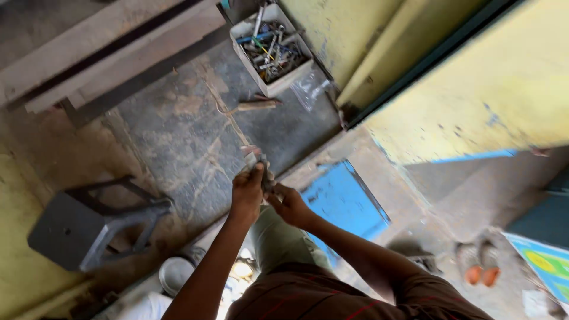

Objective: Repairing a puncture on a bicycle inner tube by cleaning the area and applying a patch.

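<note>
My left hand [246,191] is closed around a small grey and whitish object [256,159] that sticks out above its fingers. What the object is stays unclear. Just to the right and lower, my right hand [290,205] grips the object's lower end, touching my left hand. Both hands are held out over a worn grey concrete floor [178,136], above my knees in light trousers [278,243].
A white tray of wrenches and tools [272,50] sits at the top, with a wooden-handled tool [256,105] below it. A grey plastic stool [89,225] lies at left. A blue panel [342,201], a yellow door [474,89], a metal bowl [175,274] and sandals [481,268] surround me.
</note>
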